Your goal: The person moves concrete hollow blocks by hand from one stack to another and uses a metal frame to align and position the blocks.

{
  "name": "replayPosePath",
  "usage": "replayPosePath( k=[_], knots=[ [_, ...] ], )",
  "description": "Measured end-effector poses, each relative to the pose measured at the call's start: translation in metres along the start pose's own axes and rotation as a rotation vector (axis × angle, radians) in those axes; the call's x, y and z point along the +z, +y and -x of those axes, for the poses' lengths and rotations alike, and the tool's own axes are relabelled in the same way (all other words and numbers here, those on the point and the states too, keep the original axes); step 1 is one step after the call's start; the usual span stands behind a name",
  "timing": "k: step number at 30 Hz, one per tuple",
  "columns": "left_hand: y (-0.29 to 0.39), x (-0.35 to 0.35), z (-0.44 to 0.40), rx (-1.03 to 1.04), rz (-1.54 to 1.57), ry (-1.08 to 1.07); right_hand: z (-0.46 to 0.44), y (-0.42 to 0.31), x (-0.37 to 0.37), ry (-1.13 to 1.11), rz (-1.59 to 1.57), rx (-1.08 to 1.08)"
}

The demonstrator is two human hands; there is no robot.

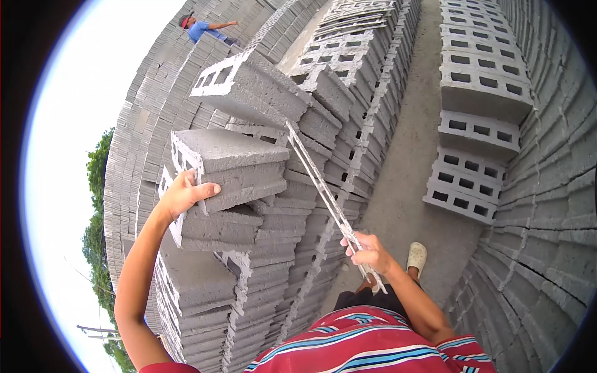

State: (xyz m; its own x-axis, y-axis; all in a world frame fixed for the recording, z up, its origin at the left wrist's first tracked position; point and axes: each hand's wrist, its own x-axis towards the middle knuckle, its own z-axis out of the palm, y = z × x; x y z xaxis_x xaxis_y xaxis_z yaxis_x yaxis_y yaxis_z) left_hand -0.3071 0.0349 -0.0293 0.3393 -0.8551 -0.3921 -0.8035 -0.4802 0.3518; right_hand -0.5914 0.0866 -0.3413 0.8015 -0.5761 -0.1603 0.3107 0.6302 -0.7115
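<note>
My left hand point(186, 194) grips the near edge of a grey hollow concrete block point(242, 165), its thumb lying over the side. This block rests tilted on top of a stack of similar blocks point(202, 273). In my right hand point(368, 253) is a long, thin, whitish metal rod tool point(320, 189), held near its lower end. It looks like two bars side by side, and its far tip reaches up to the blocks. Beyond that tip, another concrete block point(249, 87) lies tilted on the stack. Whether the tip touches a block I cannot tell.
A narrow concrete aisle point(398, 168) runs between the stacks. Hollow blocks point(472, 180) stand on its right, beside a tall block wall point(547, 248). Thin strips point(357, 17) lie on a far stack. Another person point(202, 28) in blue is among the stacks at upper left.
</note>
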Motion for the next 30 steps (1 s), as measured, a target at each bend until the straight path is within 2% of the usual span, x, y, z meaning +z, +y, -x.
replayPosePath(
  k=[1, 4, 5, 8, 9, 13, 16, 17, 20, 21, 24, 27, 30],
  knots=[
    [-0.001, -0.002, -0.002, -0.041, -0.019, -0.011, 0.003, -0.002, 0.002, 0.028, -0.012, -0.089],
    [0.005, 0.007, 0.003, 0.039, 0.09, 0.042, 0.0, -0.014, 0.006, 0.007, -0.021, -0.476],
    [0.014, 0.007, 0.007, -0.001, 0.095, -0.005, -0.004, -0.011, 0.005, -0.041, -0.048, -0.478],
    [0.0, -0.001, 0.0, -0.084, -0.016, -0.016, -0.012, 0.009, -0.01, -0.039, 0.097, -0.119],
    [0.006, 0.005, 0.002, 0.002, 0.034, 0.002, -0.007, 0.005, -0.012, -0.001, 0.247, -0.167],
    [0.008, 0.007, 0.004, 0.011, 0.073, -0.002, -0.005, -0.014, -0.001, -0.024, 0.185, -0.578],
    [0.009, 0.004, 0.005, -0.059, 0.055, 0.002, -0.014, 0.002, -0.003, 0.004, 0.115, -0.238],
    [0.011, 0.005, 0.005, -0.067, 0.087, -0.015, -0.014, 0.006, -0.006, 0.135, 0.434, -0.198],
    [-0.011, -0.002, -0.007, -0.025, 0.001, 0.003, -0.004, -0.004, 0.002, 0.014, 0.061, -0.214],
    [-0.003, 0.006, -0.001, 0.018, 0.074, 0.035, -0.002, -0.011, 0.007, -0.002, 0.074, -0.317],
    [-0.002, 0.003, -0.001, 0.005, 0.012, 0.023, 0.002, -0.034, 0.01, 0.002, 0.199, -0.61],
    [0.013, 0.002, -0.001, -0.048, -0.034, 0.026, 0.006, -0.042, 0.007, 0.044, 0.193, -0.56],
    [0.026, 0.001, -0.017, 0.016, -0.099, 0.068, 0.009, -0.038, 0.007, 0.096, 0.214, -0.492]
  ],
)
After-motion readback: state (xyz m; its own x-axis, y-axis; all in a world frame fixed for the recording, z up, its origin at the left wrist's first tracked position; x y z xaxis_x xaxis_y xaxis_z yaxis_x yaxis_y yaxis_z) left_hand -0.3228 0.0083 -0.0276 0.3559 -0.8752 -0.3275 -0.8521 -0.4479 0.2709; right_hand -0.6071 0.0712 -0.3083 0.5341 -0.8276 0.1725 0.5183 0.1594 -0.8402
